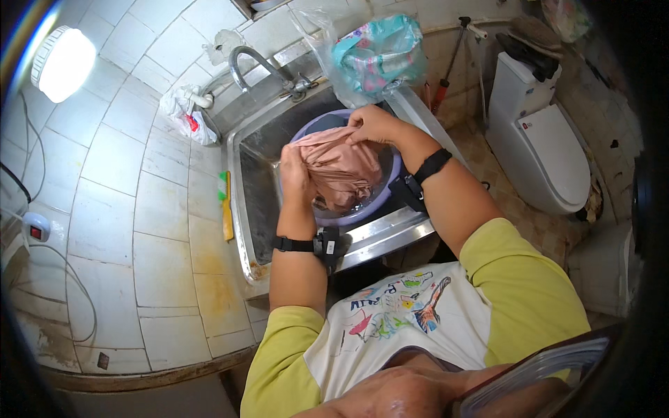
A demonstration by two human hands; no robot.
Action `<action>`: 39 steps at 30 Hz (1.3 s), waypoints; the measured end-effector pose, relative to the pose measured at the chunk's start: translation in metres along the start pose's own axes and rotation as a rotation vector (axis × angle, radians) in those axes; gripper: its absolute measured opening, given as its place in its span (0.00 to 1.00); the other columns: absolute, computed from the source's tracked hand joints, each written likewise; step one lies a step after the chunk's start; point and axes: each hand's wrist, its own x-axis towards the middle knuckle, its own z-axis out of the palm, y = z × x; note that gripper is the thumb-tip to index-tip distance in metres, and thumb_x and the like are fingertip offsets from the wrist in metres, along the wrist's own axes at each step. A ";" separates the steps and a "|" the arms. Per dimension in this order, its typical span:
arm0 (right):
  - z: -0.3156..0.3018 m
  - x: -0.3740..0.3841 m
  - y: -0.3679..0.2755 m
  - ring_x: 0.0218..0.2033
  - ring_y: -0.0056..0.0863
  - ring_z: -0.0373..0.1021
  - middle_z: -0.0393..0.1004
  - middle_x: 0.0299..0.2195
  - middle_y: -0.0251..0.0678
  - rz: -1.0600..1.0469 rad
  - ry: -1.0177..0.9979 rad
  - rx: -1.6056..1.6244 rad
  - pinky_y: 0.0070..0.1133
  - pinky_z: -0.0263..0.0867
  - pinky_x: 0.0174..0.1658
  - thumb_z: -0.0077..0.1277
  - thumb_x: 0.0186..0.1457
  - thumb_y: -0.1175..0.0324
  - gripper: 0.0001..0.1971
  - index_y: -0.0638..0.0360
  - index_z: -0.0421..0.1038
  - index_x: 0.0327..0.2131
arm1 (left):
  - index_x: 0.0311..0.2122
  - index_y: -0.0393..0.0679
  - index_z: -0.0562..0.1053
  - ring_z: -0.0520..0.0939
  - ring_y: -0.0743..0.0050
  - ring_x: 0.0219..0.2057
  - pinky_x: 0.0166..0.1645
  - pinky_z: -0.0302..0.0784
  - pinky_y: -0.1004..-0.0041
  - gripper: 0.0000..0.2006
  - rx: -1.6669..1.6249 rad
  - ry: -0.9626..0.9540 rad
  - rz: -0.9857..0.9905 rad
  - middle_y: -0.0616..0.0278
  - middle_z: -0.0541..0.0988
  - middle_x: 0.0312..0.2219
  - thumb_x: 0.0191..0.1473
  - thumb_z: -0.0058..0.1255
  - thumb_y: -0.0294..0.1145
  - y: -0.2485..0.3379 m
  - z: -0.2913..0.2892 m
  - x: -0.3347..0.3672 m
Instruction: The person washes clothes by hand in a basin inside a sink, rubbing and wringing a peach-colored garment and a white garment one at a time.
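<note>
A wet pink cloth garment [345,167] is stretched between my two hands over a round purple basin [391,182]. My left hand [294,169] grips the garment's left edge, its fingers closed. At the far right of the cloth, my right hand [374,125] pinches its upper edge. The lower folds hang bunched into the basin, where some water shows near the front. Behind the pink garment lies a dark grey-blue cloth [326,124], partly hidden. The basin stands inside a metal sink [255,188].
A curved faucet [244,63] rises behind the sink. Clear bags with a turquoise patterned item [380,56] sit at the back corner. A yellow-handled brush [227,212] lies along the left rim. A white toilet [540,150] stands at right, and a lit lamp [64,64] at upper left.
</note>
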 end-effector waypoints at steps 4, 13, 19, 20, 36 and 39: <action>-0.004 0.005 0.009 0.22 0.18 0.65 0.70 0.20 0.28 -0.031 0.035 0.174 0.19 0.60 0.25 0.57 0.40 0.76 0.07 0.64 0.72 0.27 | 0.31 0.39 0.65 0.73 0.79 0.26 0.32 0.70 0.79 0.06 0.068 0.121 -0.028 0.62 0.72 0.27 0.53 0.46 0.29 0.012 -0.002 0.003; -0.003 0.002 -0.019 0.32 0.19 0.67 0.71 0.33 0.32 -0.408 0.396 0.420 0.18 0.64 0.36 0.51 0.44 0.80 0.06 0.64 0.72 0.29 | 0.30 0.41 0.62 0.66 0.85 0.26 0.35 0.67 0.82 0.08 0.354 0.139 0.487 0.70 0.66 0.25 0.51 0.50 0.24 0.072 0.020 0.033; 0.001 0.003 -0.008 0.26 0.16 0.65 0.70 0.24 0.30 -0.072 0.287 0.495 0.16 0.61 0.30 0.54 0.44 0.73 0.04 0.62 0.70 0.24 | 0.37 0.40 0.69 0.72 0.58 0.35 0.40 0.67 0.69 0.13 1.321 -0.424 0.700 0.55 0.71 0.30 0.42 0.53 0.20 0.066 0.052 0.014; 0.004 0.012 0.006 0.22 0.22 0.65 0.69 0.18 0.32 0.012 0.319 0.503 0.21 0.61 0.26 0.60 0.38 0.67 0.10 0.61 0.70 0.21 | 0.35 0.41 0.70 0.71 0.51 0.36 0.40 0.67 0.65 0.13 1.398 -0.595 0.643 0.54 0.72 0.31 0.40 0.53 0.20 0.052 0.048 0.015; 0.024 0.008 0.033 0.33 0.42 0.72 0.75 0.31 0.47 0.172 -0.342 -0.810 0.31 0.66 0.36 0.51 0.39 0.68 0.11 0.62 0.76 0.29 | 0.36 0.45 0.77 0.73 0.60 0.46 0.50 0.67 0.66 0.13 1.858 -1.695 -0.107 0.55 0.75 0.42 0.47 0.45 0.37 -0.065 0.040 0.017; 0.033 0.016 0.049 0.33 0.43 0.71 0.75 0.30 0.48 0.144 -0.352 -0.829 0.32 0.66 0.37 0.50 0.40 0.67 0.11 0.62 0.76 0.28 | 0.35 0.44 0.76 0.74 0.58 0.42 0.45 0.69 0.64 0.13 1.925 -1.748 -0.135 0.54 0.75 0.39 0.44 0.47 0.35 -0.066 0.049 0.016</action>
